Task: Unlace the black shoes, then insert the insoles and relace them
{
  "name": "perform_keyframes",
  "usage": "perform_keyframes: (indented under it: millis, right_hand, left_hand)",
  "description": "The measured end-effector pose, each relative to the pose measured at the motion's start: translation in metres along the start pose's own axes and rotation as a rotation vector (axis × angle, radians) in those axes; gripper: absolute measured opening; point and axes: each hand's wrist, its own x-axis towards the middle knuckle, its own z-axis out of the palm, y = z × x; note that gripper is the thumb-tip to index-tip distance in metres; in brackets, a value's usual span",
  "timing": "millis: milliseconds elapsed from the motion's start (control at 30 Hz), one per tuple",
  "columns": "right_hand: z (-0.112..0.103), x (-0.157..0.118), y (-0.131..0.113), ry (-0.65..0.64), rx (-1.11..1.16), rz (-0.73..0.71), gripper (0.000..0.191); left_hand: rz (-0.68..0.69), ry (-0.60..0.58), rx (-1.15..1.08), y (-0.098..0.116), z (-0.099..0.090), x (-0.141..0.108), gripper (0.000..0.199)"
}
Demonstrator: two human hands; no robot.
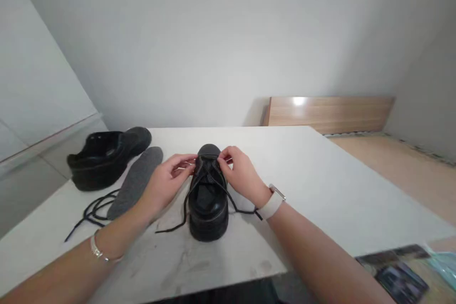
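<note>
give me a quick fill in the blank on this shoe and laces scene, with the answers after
1. Both hands pinch the lace of the black shoe near its ____.
2. The grey insole lies between that shoe and the other ____.
3. The right hand has a white ____ on its wrist.
4. A loose lace lies to the ____ of the insole.

Missing words: toe; shoe; watch; left

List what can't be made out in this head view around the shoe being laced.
- Fingertips of the left hand and right hand: hidden against the black shoe, so their exact grip on the lace is unclear.
- Eyelets: too small and dark to tell.
- Second shoe: interior lost in shadow.
- Flat items at the lower right: blurred, cut by the frame edge.
</note>
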Motion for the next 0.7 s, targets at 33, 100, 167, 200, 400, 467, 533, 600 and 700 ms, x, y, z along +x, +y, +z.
perform_keyframes:
  millis: [33, 100, 167, 200, 400, 467, 533, 600, 700]
  right_hand:
    - [-0.001, -0.001, 0.000, 0.001, -0.013, -0.009, 0.008]
    - [-0.002, -0.002, -0.001, 0.003, -0.031, -0.024, 0.008]
    - [-0.003, -0.004, -0.002, 0.005, -0.042, -0.037, 0.008]
    - [-0.004, -0.004, -0.003, 0.006, -0.044, -0.040, 0.007]
    - [-0.005, -0.005, -0.006, 0.001, -0.022, -0.027, 0.007]
    - [-0.006, -0.005, -0.007, 0.004, -0.018, -0.022, 0.006]
    - [-0.006, -0.005, -0.007, 0.004, -0.011, -0.013, 0.006]
    - [-0.006, -0.005, -0.008, 0.005, -0.002, -0.004, 0.005]
    - [-0.006, -0.006, -0.012, 0.008, 0.016, 0.009, 0.004]
  left_hand:
    - [-0.002, 0.001, -0.005, -0.001, -0.001, 0.000, 0.044]
    - [-0.004, 0.002, -0.009, -0.002, -0.002, 0.000, 0.042]
    - [0.002, 0.000, -0.004, -0.002, -0.003, 0.000, 0.040]
    - [0.007, -0.002, 0.001, -0.003, -0.003, 0.000, 0.039]
    - [-0.030, -0.012, -0.036, -0.005, -0.002, 0.000, 0.040]
    - [-0.054, -0.024, -0.067, -0.005, -0.001, 0.001, 0.041]
    - [-0.062, -0.027, -0.078, -0.004, -0.001, 0.000, 0.039]
    - [-0.056, -0.013, -0.072, -0.001, 0.000, 0.000, 0.036]
    - [-0.049, -0.003, -0.053, 0.004, -0.001, -0.002, 0.031]
